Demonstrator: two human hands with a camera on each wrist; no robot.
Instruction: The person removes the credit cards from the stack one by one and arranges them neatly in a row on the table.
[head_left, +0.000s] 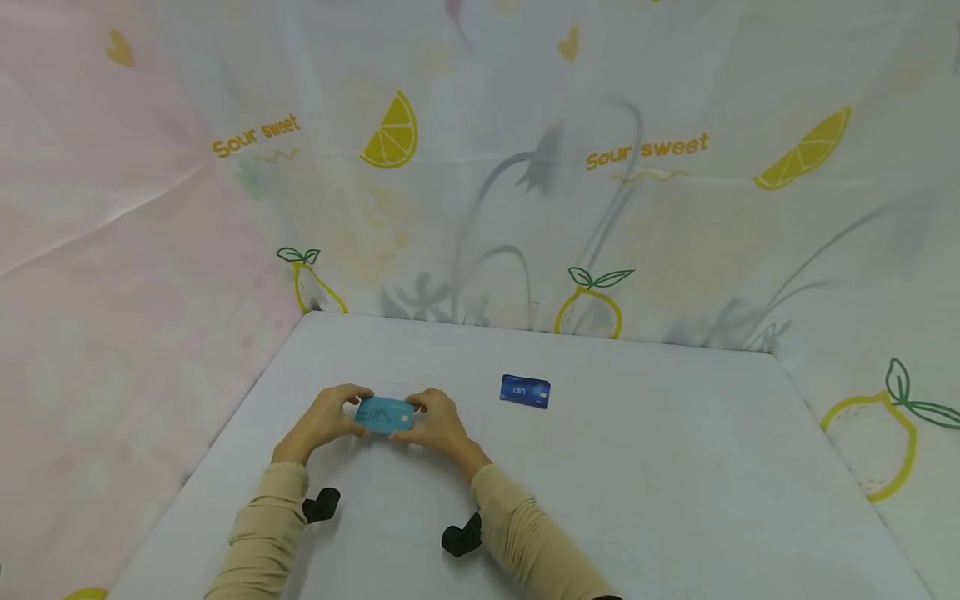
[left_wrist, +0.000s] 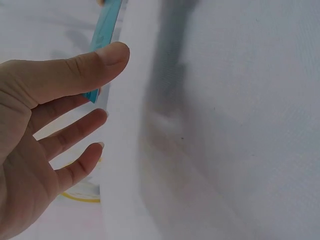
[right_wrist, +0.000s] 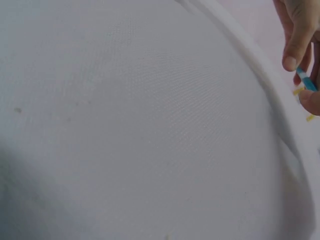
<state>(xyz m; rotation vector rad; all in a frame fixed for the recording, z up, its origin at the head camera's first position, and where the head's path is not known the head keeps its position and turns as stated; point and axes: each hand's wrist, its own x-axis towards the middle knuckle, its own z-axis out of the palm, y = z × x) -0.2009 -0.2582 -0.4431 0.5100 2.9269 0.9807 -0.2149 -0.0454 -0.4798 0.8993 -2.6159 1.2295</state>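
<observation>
With my left hand (head_left: 327,417) and my right hand (head_left: 442,425), I pinch one light blue card (head_left: 384,413) by its two ends. It is in the lower half of the head view, a bit left of the middle. Dark lines run across it, and a small pale square sits near its right end. In the left wrist view, the thumb of my left hand lies over the card, and the lower fingers spread apart. To the right, away from my hands, a dark blue card (head_left: 525,391) with white letters lies on the white table (head_left: 675,467). Tan sleeves (head_left: 270,508) cover my arms at the bottom, and a black lump (head_left: 322,505) sticks out beside each one. Behind the table, a pale wall (head_left: 480,100) has yellow lemon slices (head_left: 392,133) and the words "Sour sweet".
</observation>
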